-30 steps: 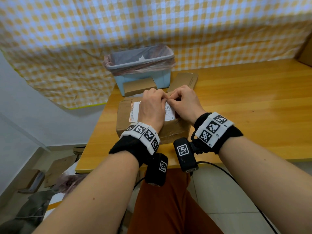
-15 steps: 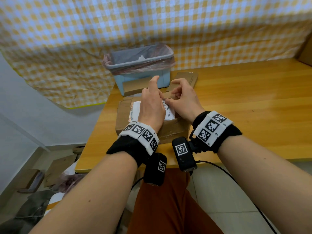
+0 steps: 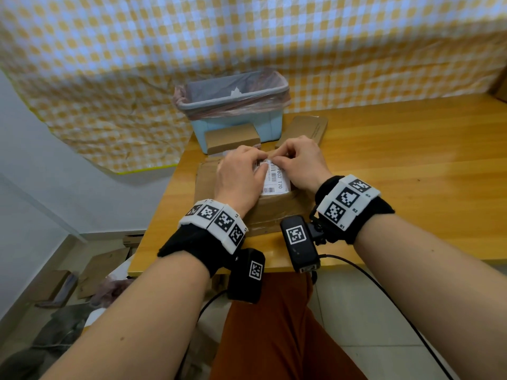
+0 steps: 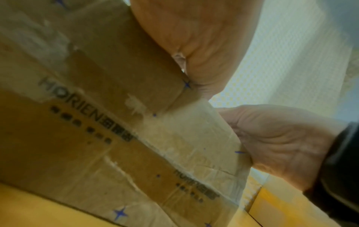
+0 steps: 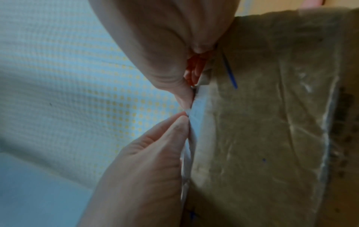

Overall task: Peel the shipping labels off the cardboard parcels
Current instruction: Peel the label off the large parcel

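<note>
Cardboard parcel [image 3: 277, 208], label [image 3: 274, 181] edge between both hands' fingers [image 3: 275, 160]

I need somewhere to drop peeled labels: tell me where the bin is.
In the head view the bin stands on the table's far left end against the checked cloth, just behind the parcels.

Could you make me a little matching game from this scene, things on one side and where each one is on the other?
Things:
1. shipping label
2. blue bin
3. small cardboard box
4. flat cardboard parcel

Places:
A. against the bin's front
B. on top of the big parcel, under both hands
C. right of the small box, lying flat
D. at the table's far edge, lined with a plastic bag

Pairs: 1-B, 2-D, 3-A, 4-C
</note>
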